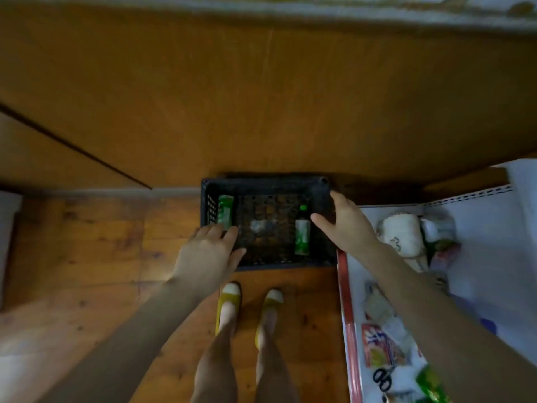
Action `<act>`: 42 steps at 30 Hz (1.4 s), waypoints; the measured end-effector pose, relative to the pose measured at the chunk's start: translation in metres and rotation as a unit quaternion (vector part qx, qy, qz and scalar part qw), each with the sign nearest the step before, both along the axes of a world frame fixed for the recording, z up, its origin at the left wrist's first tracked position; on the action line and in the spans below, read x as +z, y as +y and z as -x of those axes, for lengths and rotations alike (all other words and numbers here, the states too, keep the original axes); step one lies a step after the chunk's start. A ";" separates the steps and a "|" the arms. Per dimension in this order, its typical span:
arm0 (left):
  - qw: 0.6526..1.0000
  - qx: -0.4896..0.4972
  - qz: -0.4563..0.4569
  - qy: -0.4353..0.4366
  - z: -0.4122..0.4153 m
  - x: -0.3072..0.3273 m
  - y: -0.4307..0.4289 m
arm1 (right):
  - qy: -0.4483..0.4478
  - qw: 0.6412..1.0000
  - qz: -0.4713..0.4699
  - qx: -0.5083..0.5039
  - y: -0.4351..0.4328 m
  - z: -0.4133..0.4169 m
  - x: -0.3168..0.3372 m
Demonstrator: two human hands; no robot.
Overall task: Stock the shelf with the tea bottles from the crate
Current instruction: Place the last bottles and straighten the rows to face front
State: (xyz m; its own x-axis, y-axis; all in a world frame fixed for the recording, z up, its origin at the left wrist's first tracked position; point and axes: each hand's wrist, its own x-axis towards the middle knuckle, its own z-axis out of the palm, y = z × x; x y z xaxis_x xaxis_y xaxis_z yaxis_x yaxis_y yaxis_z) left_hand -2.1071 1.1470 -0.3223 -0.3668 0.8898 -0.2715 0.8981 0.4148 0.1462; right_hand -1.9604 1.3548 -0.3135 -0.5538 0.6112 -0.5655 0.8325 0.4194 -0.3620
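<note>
The floor (87,257) is made of wooden boards, orange-brown with dark knots. One pale, shiny patch (26,353) of light lies on the boards at the lower left. A big brown wooden wall (261,97) goes up from the floor. A thin dark line (72,144) runs slanted across its left part. A pale strip (116,191) runs where the wall meets the floor. At the very top is a blurry whitish band (290,10). A white shelf (491,228) with a red front edge (344,286) stands on the right. The room is dim and the light looks warm.
</note>
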 end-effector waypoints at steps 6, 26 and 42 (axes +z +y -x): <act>0.998 0.021 0.042 -0.038 -0.015 -0.155 0.017 | -0.045 0.997 0.050 -0.044 0.001 -0.006 -0.169; 0.979 0.089 0.151 -0.100 -0.004 -0.454 0.071 | -0.187 0.968 0.026 -0.168 0.029 -0.033 -0.502; 0.941 0.319 0.065 -0.090 0.024 -0.489 0.069 | 0.002 0.941 0.186 -0.281 0.008 0.007 -0.482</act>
